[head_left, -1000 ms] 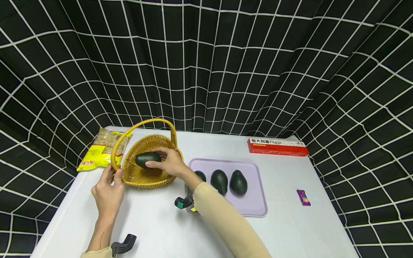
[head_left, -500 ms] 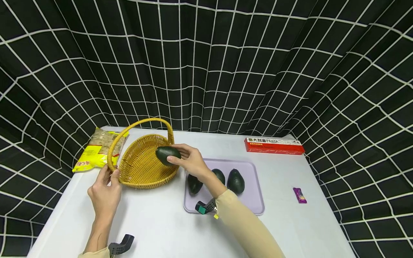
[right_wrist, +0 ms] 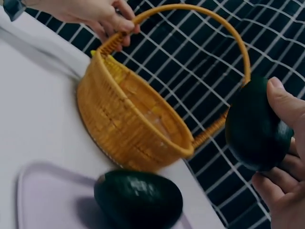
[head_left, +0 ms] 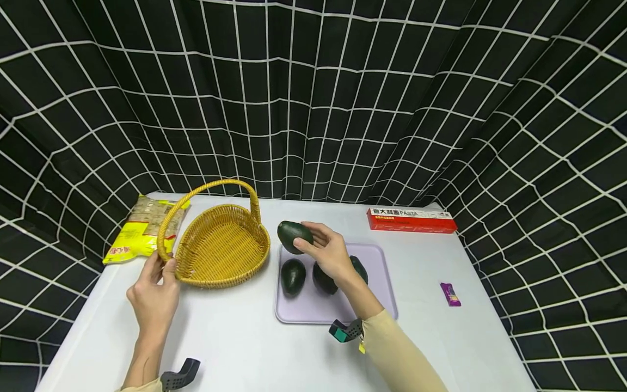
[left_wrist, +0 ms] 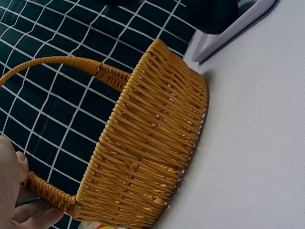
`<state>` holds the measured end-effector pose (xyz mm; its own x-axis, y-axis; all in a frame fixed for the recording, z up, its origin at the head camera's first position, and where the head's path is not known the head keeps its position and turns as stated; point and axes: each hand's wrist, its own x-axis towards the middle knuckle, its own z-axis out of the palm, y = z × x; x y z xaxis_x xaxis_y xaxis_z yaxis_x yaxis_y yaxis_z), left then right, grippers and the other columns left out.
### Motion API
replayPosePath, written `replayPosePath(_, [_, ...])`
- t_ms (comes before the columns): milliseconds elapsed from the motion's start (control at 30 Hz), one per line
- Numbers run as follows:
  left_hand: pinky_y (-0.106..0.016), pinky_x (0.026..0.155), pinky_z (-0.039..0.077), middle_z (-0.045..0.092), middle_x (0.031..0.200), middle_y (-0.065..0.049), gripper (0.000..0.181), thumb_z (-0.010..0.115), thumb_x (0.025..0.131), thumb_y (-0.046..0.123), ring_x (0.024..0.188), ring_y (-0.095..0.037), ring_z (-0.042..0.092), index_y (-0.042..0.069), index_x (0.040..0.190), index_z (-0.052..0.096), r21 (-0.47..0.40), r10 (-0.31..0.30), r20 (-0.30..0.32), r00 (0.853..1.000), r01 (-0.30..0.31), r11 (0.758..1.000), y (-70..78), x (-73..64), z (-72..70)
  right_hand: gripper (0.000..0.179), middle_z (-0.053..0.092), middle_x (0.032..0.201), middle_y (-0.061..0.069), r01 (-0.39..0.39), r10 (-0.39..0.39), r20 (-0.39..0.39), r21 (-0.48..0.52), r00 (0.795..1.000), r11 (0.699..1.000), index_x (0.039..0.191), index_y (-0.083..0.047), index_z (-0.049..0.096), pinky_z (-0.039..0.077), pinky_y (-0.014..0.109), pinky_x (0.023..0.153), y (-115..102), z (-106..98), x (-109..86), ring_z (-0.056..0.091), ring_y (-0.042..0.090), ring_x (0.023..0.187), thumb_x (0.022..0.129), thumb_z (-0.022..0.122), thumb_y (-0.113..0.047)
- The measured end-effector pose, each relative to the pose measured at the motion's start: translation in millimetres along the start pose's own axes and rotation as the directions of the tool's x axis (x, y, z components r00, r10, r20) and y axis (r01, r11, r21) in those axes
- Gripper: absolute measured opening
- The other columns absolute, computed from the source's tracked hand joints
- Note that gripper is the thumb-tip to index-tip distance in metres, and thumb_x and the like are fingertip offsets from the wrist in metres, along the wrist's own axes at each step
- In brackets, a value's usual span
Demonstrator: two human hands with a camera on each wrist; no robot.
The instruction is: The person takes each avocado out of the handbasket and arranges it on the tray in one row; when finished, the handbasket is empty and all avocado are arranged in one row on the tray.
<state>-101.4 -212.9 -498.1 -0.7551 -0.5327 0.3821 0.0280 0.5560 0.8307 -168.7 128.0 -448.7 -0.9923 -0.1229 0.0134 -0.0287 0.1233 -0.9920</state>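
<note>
My right hand (head_left: 329, 251) grips a dark green avocado (head_left: 295, 237) between thumb and fingers, over the far left corner of a lilac tray (head_left: 308, 314). Below it on the tray rests another avocado (head_left: 293, 277). Two more avocados sit under and behind my wrist, partly hidden by it. At the left stands a woven yellow basket (head_left: 222, 247) with nothing inside. The left hand (head_left: 154, 296) pinches the base of the basket's arched handle (left_wrist: 52, 194). In the right wrist view the held avocado (right_wrist: 257, 124) shows up close, the basket beyond it.
Behind the basket lies a yellow snack bag (head_left: 142, 228). A red pasta box (head_left: 411, 221) is at the back right. Further right is a small purple packet (head_left: 450, 294). A black gridded curtain (head_left: 294, 109) rises along the back and sides of the white table (head_left: 235, 337).
My right hand has lifted the avocado out of the basket and carried it right, over the tray. The left hand keeps its hold on the handle. The view has shifted slightly.
</note>
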Motion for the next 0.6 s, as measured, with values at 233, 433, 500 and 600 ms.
replayPosePath(233, [0.008, 0.086, 0.039, 0.070, 0.127, -0.026, 0.044, 0.072, 0.100, 0.015, 0.112, -0.043, 0.072, 0.000, 0.141, 0.063, 0.000, 0.002, -0.007, 1.000, -0.002, 1.000, 0.4, 0.8, -0.2, 0.052, 0.069, 0.137, 0.014, -0.008, 0.000, -0.131, -0.065, 0.991, 0.998, 0.137, -0.010, 0.067, 0.051, 0.037, 0.115, 3.1, -32.4, -14.1, 0.065, 0.025, 0.132, 0.090, 0.085, -0.022])
replayPosePath(433, [0.004, 0.090, 0.044, 0.070, 0.128, -0.026, 0.045, 0.072, 0.100, 0.015, 0.114, -0.042, 0.072, 0.000, 0.141, 0.062, 0.013, -0.005, -0.005, 1.000, 0.005, 1.000, -1.6, 0.9, -0.2, 0.054, 0.068, 0.138, 0.015, -0.024, 0.003, -0.209, -0.096, 0.978, 0.995, 0.137, -0.009, 0.067, 0.052, 0.036, 0.114, 8.3, -54.6, -21.9, 0.065, 0.027, 0.131, 0.088, 0.087, -0.023])
replayPosePath(500, [0.004, 0.090, 0.044, 0.070, 0.127, -0.026, 0.044, 0.072, 0.100, 0.014, 0.113, -0.042, 0.072, 0.000, 0.141, 0.063, 0.011, -0.001, -0.009, 1.000, 0.001, 1.000, -1.6, 1.3, 0.2, 0.054, 0.068, 0.138, 0.014, -0.028, 0.002, -0.234, -0.107, 0.972, 0.994, 0.136, -0.010, 0.067, 0.052, 0.035, 0.113, 10.4, -60.8, -24.7, 0.065, 0.026, 0.131, 0.088, 0.087, -0.023])
replayPosePath(600, [0.006, 0.087, 0.042, 0.071, 0.126, -0.026, 0.043, 0.072, 0.099, 0.013, 0.112, -0.042, 0.072, 0.000, 0.140, 0.064, 0.004, 0.005, -0.011, 1.000, -0.005, 1.000, -1.1, 1.4, 0.8, 0.055, 0.068, 0.138, 0.014, -0.044, 0.008, -0.273, -0.127, 0.962, 0.991, 0.137, -0.010, 0.066, 0.052, 0.033, 0.112, 14.1, -70.1, -29.2, 0.065, 0.027, 0.131, 0.088, 0.087, -0.025])
